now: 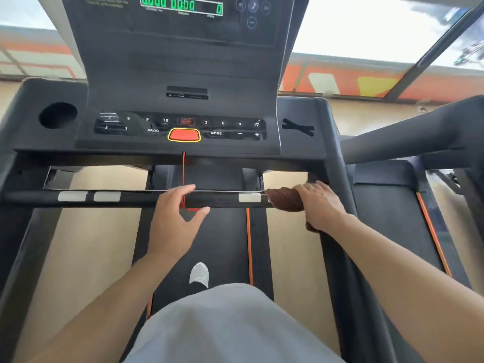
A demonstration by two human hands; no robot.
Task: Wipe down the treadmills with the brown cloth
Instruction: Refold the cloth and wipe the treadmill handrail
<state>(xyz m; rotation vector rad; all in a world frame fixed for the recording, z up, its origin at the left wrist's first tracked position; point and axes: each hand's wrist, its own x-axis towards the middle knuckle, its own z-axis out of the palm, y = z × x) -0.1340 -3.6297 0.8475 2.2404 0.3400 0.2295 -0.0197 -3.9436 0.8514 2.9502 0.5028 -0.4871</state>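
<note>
I stand on a black treadmill with its console (180, 121) in front of me. A black crossbar (131, 199) with silver sensor pads runs across below the console. My right hand (320, 205) holds the brown cloth (284, 201) wrapped over the right end of the crossbar, where it meets the side rail. My left hand (175, 218) is at the bar's middle, fingers straight and thumb spread, holding nothing. A red safety cord (183, 176) hangs from the console behind its fingers.
A second treadmill (392, 205) stands to the right, its handrail (408, 137) close by. A round cup holder (58, 115) sits at the console's left. My white shoe (200, 275) is on the belt (222, 244). Windows lie beyond the console.
</note>
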